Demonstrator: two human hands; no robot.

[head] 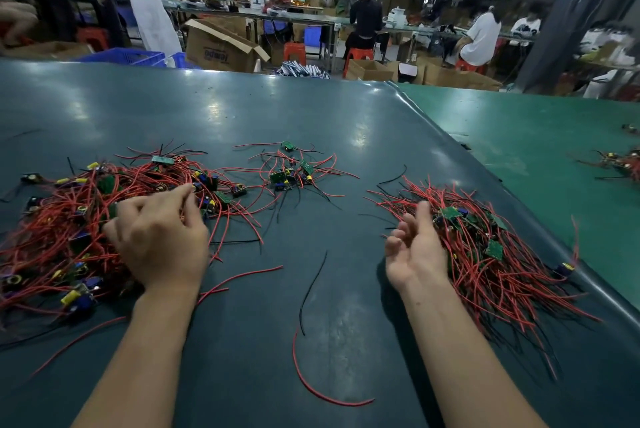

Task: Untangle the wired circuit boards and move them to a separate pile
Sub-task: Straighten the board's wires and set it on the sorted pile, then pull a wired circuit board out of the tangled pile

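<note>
Loose wires [313,303] lie nearest on the desk [242,109]. Left of them, the left hand [161,237] pinches into the tangled pile [69,219], cut off at the edge; right, the right hand [414,251] rests relaxed against the sorted pile [491,254], holding nothing.

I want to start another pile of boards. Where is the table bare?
The far stretch of dark green table beyond all three piles is bare. Between the left hand and right hand only loose red and black wires lie. Tangled pile and sorted pile crowd the sides.

Dark green table [311,109], open cardboard box [221,45], red stools [294,51], seated workers [365,20] at long benches
</note>
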